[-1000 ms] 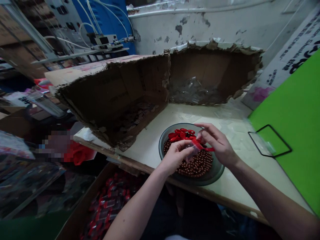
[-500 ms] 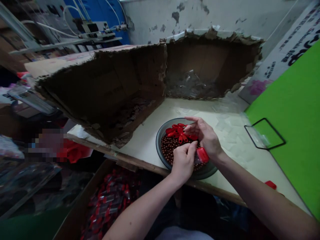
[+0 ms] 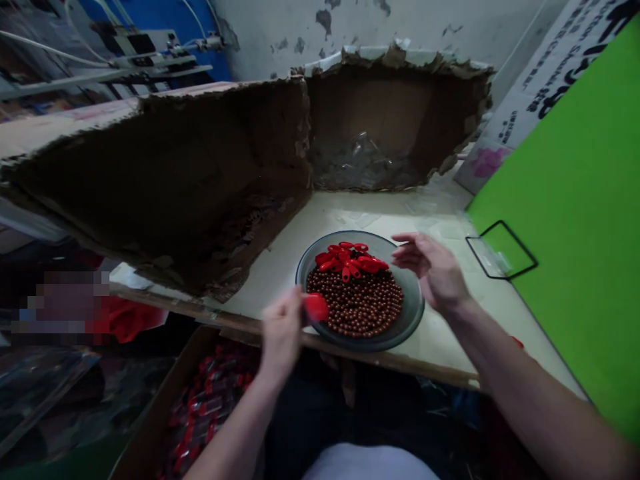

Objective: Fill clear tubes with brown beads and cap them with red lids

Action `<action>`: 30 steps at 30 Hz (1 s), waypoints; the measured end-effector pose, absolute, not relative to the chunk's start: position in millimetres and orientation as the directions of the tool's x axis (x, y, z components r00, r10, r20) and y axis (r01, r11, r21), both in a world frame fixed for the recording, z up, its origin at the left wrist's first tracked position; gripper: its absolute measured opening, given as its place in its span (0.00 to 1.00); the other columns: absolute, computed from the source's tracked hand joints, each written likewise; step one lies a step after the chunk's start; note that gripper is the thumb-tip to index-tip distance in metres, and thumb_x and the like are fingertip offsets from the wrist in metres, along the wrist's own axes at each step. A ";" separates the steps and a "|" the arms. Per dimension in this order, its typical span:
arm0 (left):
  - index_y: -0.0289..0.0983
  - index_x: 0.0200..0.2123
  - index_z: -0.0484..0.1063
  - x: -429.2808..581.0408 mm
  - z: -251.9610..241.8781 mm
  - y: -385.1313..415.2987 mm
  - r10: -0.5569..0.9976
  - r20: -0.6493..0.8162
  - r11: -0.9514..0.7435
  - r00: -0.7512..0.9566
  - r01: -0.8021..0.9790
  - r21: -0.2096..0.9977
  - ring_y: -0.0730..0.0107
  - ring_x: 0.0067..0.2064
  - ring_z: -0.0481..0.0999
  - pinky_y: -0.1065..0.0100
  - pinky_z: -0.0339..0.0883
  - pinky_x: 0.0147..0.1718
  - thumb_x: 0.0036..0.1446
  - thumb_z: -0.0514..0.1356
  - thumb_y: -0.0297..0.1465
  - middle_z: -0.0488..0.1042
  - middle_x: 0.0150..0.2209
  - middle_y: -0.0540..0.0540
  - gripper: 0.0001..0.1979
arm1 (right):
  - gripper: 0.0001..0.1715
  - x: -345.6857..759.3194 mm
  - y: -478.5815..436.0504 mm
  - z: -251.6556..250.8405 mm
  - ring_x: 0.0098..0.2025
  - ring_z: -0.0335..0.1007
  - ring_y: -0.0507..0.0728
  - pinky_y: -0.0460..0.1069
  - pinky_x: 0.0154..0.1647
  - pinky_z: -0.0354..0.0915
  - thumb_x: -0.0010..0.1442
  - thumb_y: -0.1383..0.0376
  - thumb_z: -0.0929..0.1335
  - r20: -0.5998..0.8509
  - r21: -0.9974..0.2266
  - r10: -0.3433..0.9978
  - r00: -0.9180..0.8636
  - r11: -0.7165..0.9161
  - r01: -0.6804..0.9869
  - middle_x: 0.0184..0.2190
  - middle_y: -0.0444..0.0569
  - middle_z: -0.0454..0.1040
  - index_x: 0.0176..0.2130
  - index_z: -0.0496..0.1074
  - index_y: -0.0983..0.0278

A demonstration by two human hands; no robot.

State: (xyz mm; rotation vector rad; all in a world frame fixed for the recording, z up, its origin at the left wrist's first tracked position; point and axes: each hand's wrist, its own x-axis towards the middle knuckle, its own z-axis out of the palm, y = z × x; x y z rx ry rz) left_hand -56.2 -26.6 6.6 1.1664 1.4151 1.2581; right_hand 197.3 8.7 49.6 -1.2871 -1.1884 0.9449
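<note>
Remote log, head view. 2 hands in frame. The left hand [image 3: 283, 333] is blurred, but its fingers look closed on 1 red plastic piece [image 3: 316, 307], held just over the near rim of a shallow grey glass dish [image 3: 417, 293]. The right hand [image 3: 433, 267] hangs open over the desk [image 3: 380, 217], right of the dish, its fingers [image 3: 407, 248] spread and gripping nothing.

The dish holds a bed of brown beads [image 3: 355, 310], too many for me to count, with a tangled heap of red pieces [image 3: 347, 259] on its far side: roughly 8, exact count unclear. My reading is that the rim keeps the beads from rolling off, and the heap sits apart so that pieces stay easy to pick out.

1 small red scrap [image 3: 517, 342] lies on the right of the desk. A torn cardboard carton [image 3: 240, 173] stands far left of the dish, and a near box of bagged red items [image 3: 205, 393] sits below the desk edge — within easy reach, I judge.
</note>
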 end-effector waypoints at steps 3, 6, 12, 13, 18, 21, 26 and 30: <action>0.34 0.26 0.70 -150.6 -23.2 -37.9 0.846 0.078 0.152 -0.528 0.379 0.913 0.69 0.29 0.64 0.70 0.57 0.29 0.56 0.53 0.45 0.66 0.24 0.49 0.20 | 0.20 278.9 1.9 37.3 0.31 0.71 0.57 0.52 0.33 0.65 0.55 0.49 0.66 0.046 -0.782 0.978 0.205 -0.093 0.616 0.30 0.49 0.76 0.37 0.73 0.62; 0.35 0.30 0.73 -247.3 -76.8 -63.2 0.779 -0.026 0.517 -0.626 0.618 0.593 0.57 0.31 0.69 0.65 0.59 0.30 0.54 0.52 0.47 0.67 0.23 0.46 0.21 | 0.17 337.9 -16.7 10.6 0.33 0.72 0.61 0.55 0.34 0.64 0.55 0.52 0.66 -0.080 -0.409 0.988 0.132 -0.154 0.899 0.32 0.51 0.77 0.36 0.74 0.62; 0.38 0.28 0.72 -335.9 -181.4 -112.5 0.702 -0.439 0.705 -0.560 0.634 0.318 0.40 0.38 0.76 0.56 0.67 0.36 0.44 0.58 0.46 0.74 0.22 0.42 0.17 | 0.27 347.4 -35.0 -41.3 0.44 0.70 0.65 0.59 0.45 0.64 0.55 0.53 0.66 -0.126 -0.260 0.991 -0.048 0.014 0.966 0.45 0.59 0.75 0.48 0.71 0.69; 0.39 0.27 0.72 -334.7 -188.6 -113.3 0.710 -0.427 0.699 -0.560 0.636 0.329 0.40 0.39 0.77 0.55 0.67 0.37 0.44 0.57 0.45 0.74 0.22 0.43 0.15 | 0.28 343.4 -33.3 -46.3 0.46 0.69 0.66 0.59 0.47 0.64 0.56 0.53 0.66 -0.109 -0.238 0.991 -0.072 0.044 0.970 0.46 0.59 0.75 0.49 0.70 0.69; 0.38 0.41 0.74 -285.4 -158.5 -85.9 0.820 -0.155 0.548 -0.551 0.680 0.486 0.45 0.48 0.75 0.53 0.67 0.45 0.50 0.54 0.43 0.79 0.40 0.40 0.20 | 0.21 334.8 -24.1 -59.2 0.42 0.69 0.65 0.58 0.44 0.64 0.53 0.57 0.68 -0.084 -0.148 0.992 -0.096 0.083 0.986 0.37 0.56 0.76 0.43 0.73 0.67; 0.40 0.47 0.72 -233.2 -106.8 -61.7 0.845 0.089 0.339 -0.527 0.658 0.672 0.54 0.50 0.74 0.55 0.65 0.50 0.55 0.53 0.41 0.77 0.47 0.43 0.19 | 0.15 335.9 -25.3 -56.8 0.37 0.70 0.64 0.58 0.40 0.66 0.53 0.56 0.67 -0.067 -0.218 0.994 -0.091 0.074 0.973 0.33 0.55 0.75 0.35 0.73 0.65; 0.37 0.48 0.71 -129.5 -36.4 -26.4 0.845 0.324 -0.112 -0.426 0.450 0.886 0.65 0.43 0.76 0.63 0.68 0.47 0.57 0.57 0.36 0.76 0.43 0.43 0.17 | 0.34 312.2 -29.2 -19.4 0.31 0.72 0.58 0.55 0.29 0.71 0.54 0.48 0.67 0.143 -0.589 0.968 0.204 -0.082 0.804 0.39 0.52 0.74 0.56 0.62 0.58; 0.37 0.47 0.72 -60.8 -15.8 0.9 0.866 0.443 -0.338 -0.232 0.381 0.861 0.68 0.42 0.75 0.66 0.69 0.44 0.59 0.55 0.32 0.76 0.42 0.42 0.13 | 0.22 263.4 -22.2 17.1 0.31 0.72 0.55 0.52 0.28 0.72 0.55 0.49 0.68 0.240 -0.666 0.958 0.156 0.045 0.745 0.51 0.53 0.67 0.46 0.73 0.56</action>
